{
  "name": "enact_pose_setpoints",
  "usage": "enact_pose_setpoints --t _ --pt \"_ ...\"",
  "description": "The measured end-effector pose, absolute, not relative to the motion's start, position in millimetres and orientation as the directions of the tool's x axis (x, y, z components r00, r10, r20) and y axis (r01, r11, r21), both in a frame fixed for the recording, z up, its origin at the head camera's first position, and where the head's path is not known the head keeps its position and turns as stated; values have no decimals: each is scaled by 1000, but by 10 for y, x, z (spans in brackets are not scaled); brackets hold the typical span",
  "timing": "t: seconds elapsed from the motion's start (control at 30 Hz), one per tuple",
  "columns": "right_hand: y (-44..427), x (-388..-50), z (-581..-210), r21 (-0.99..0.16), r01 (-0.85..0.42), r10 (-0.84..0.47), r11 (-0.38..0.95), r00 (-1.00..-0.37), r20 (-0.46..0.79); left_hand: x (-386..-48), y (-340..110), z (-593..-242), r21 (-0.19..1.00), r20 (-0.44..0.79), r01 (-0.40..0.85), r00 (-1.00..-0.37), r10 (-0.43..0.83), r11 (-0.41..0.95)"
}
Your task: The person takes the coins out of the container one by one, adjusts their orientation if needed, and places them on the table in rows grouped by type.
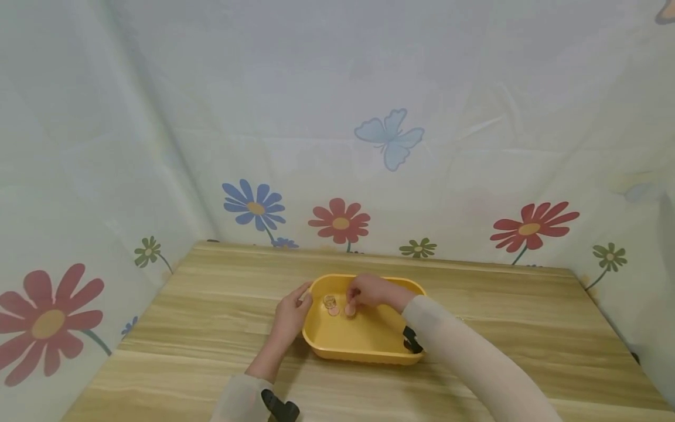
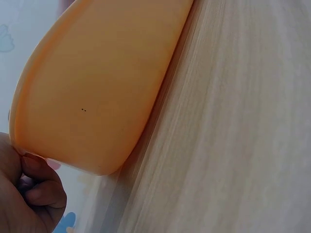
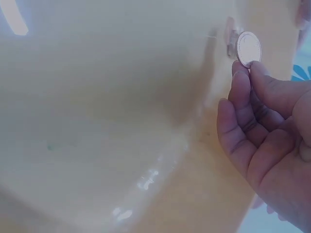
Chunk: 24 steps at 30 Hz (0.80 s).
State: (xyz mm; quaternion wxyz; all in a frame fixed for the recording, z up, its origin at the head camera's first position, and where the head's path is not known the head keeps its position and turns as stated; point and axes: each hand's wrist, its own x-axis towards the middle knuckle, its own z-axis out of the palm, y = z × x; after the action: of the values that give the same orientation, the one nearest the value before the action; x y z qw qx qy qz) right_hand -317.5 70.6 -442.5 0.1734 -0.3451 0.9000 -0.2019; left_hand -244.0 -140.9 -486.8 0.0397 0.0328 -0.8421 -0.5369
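A yellow plastic basin (image 1: 364,356) sits on the wooden table. My left hand (image 1: 291,316) grips its left rim; in the left wrist view the fingers (image 2: 46,193) meet the basin's edge. Over the inside of the basin, my right hand (image 1: 369,291) pinches a round, shiny coin (image 3: 249,48) by its edge between thumb and fingertips. Inside, near the left end, lie a small gold-coloured round thing (image 1: 330,301) and a flat pinkish disc (image 1: 334,311) touching or overlapping it. The exact kind of these two is too small to tell.
The wood-grain table (image 1: 221,305) spreads around the basin. A pale cloth backdrop (image 1: 295,117) with flowers and a butterfly rises behind and at the sides. A tiny, unclear object (image 1: 460,319) lies on the table right of the basin, beside the right sleeve (image 1: 474,357).
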Motion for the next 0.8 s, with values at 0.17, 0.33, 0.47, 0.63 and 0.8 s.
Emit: enact_pose_setpoints --t 0.17,0.33,0.47,0.63,0.8 --pt "762 -3165 -4309 -523 -514 -677 679 -714 -177 -2439 -1403 -4869 903 35 -12 -994 -100 430" --pt "880 -3130 -4102 -564 -498 -677 659 -719 -156 -2444 -1399 -4874 904 37 -10 -994 -100 428" --pt "1023 -3104 -3963 -552 -483 -654 679 -740 -156 -2457 -1404 -4878 904 35 -9 -995 -96 426" --pt "1211 -3073 -3846 -572 -446 -632 688 -755 -171 -2467 -1413 -4881 900 26 -15 -996 -90 435" --pt "1406 -3028 -3768 -575 -459 -638 678 -755 -149 -2467 -1425 -4876 900 29 -9 -996 -82 437"
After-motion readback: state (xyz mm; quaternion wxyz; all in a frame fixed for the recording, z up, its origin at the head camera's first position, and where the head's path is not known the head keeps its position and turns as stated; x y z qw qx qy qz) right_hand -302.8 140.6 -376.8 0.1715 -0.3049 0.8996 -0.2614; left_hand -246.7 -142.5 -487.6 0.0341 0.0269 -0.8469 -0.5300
